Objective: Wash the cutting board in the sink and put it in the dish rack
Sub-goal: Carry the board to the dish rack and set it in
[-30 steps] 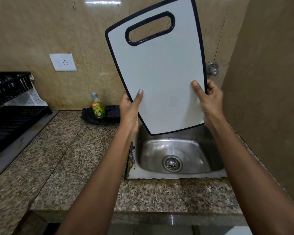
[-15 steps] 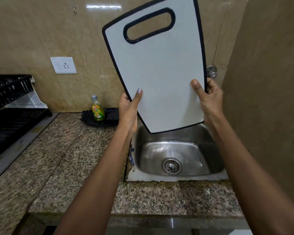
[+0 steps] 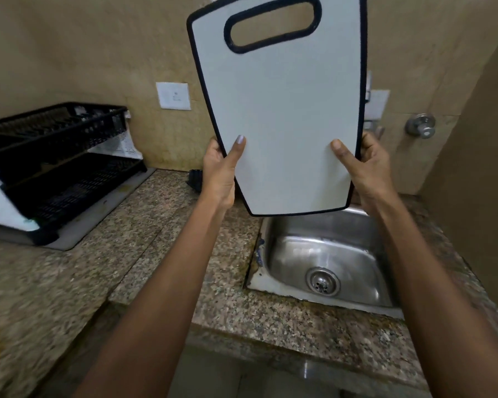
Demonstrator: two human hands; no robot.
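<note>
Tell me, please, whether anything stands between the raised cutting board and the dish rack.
Nothing visible does: the cutting board is held up over the sink, and only bare counter lies before the dish rack to the left.

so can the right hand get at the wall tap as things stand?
Probably not yet. The right hand grips the cutting board along with the left hand. The tap sits uncovered on the wall just right of the board, so the path looks free once that hand lets go.

The cutting board (image 3: 282, 116) is white with a dark navy rim and handle edging. Below it the sink (image 3: 328, 254) is shiny silver steel, set in a bench (image 3: 144, 242) of speckled brown-grey granite. Left of the sink, the dish rack (image 3: 55, 156) is black, against beige marbled wall tiles (image 3: 84, 47).
</note>
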